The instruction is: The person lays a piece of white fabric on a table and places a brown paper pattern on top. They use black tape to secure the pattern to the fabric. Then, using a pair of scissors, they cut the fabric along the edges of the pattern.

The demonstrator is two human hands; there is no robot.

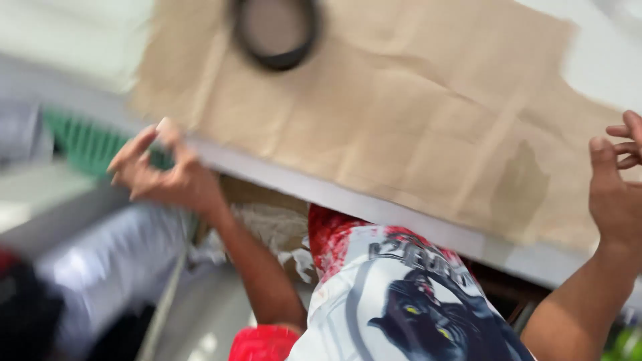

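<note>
The picture is blurred by motion. A creased sheet of brown paper point(401, 113) lies on a white table point(374, 204). My left hand point(164, 170) hovers at the table's near left edge, fingers apart, holding nothing. My right hand point(618, 187) is raised over the paper's right side, fingers loosely curled, with nothing in it. A black ring point(275, 33) rests on the paper at the far side. My printed white and red shirt point(401, 294) fills the bottom middle.
A green basket point(83, 140) stands to the left beyond the table edge. White wrapped bundles point(107, 254) lie lower left, and crumpled white material and cardboard point(274, 227) sit under the table edge.
</note>
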